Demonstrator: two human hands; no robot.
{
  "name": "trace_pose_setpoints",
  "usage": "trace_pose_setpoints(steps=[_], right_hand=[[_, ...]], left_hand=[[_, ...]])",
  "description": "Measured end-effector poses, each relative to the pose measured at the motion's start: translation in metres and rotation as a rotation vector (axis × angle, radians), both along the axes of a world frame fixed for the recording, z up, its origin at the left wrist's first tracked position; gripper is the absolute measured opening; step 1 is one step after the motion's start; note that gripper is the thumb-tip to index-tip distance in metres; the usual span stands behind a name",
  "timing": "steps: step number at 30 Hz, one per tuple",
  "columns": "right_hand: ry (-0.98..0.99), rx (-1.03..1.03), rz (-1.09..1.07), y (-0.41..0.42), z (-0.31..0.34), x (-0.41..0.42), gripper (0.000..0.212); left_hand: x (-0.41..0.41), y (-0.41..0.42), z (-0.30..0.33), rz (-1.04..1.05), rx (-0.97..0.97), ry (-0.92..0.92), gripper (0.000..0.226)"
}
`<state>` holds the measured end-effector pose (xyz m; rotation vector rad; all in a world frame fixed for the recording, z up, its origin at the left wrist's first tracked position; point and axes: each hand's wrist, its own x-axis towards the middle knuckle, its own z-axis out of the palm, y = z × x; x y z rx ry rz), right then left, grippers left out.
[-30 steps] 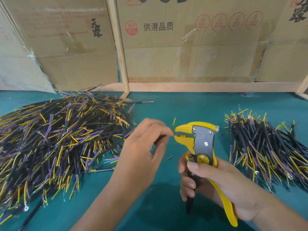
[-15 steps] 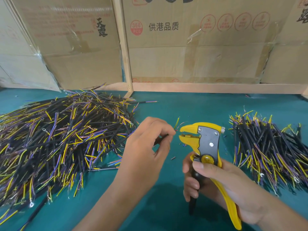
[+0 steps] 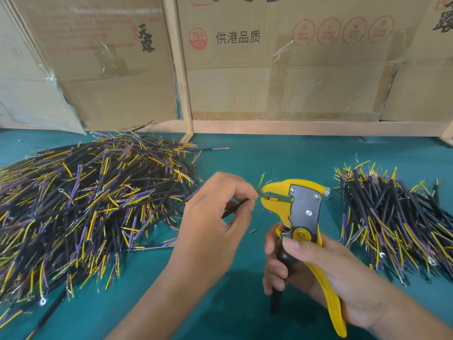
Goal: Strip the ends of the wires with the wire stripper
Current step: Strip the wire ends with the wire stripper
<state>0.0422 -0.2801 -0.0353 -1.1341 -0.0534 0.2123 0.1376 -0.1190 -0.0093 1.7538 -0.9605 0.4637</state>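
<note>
Here the left hand (image 3: pixel 215 217) pinches a wire (image 3: pixel 235 207) at the open stripper (image 3: pixel 294 207) gripped by the right hand (image 3: pixel 318 271); next, I judge, feed and squeeze.

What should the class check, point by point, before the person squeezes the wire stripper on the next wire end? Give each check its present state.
1. Left hand pinches the black wire near its end: ok.
2. Right hand grips the wire stripper by its handles: ok.
3. Stripper jaws stand apart, ready to receive a core: ok.
4. Wire's cores sit at the jaw mouth: ok; whether one is fully seated cannot tell.
5. Yellow core sticks up outside the jaws: ok if not the one being stripped; cannot tell.
6. Fingertips of the left hand clear of the jaws: ok, though close.
</note>
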Motion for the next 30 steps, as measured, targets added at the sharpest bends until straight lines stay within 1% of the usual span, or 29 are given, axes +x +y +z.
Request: trace_pose_setpoints(steps=[4,8,10,18,24,27,30], right_hand=[[-0.002,0.004,0.004,0.002,0.001,0.000,0.046],[0.023,-0.025,-0.041,0.007,0.003,0.000,0.029],[0.043,-0.028,-0.066,0.009,0.004,0.000,0.026],[0.104,-0.049,-0.103,0.004,0.005,-0.001,0.043],[0.127,-0.032,-0.151,0.000,0.007,0.000,0.045],[0.123,-0.009,-0.192,-0.004,0.008,0.001,0.045],[0.122,0.005,-0.228,-0.007,0.008,0.002,0.046]], left_hand=[[-0.001,-0.001,-0.001,0.006,-0.012,0.016,0.019],[-0.001,-0.001,-0.002,-0.005,-0.015,0.023,0.018],[-0.001,-0.001,-0.002,-0.008,-0.017,0.024,0.019],[-0.001,-0.003,-0.004,-0.007,-0.026,0.048,0.019],[0.001,-0.002,-0.006,0.026,-0.040,0.129,0.019],[0.002,-0.001,-0.005,0.018,-0.073,0.228,0.024],[0.003,0.001,-0.005,0.022,-0.072,0.253,0.030]])
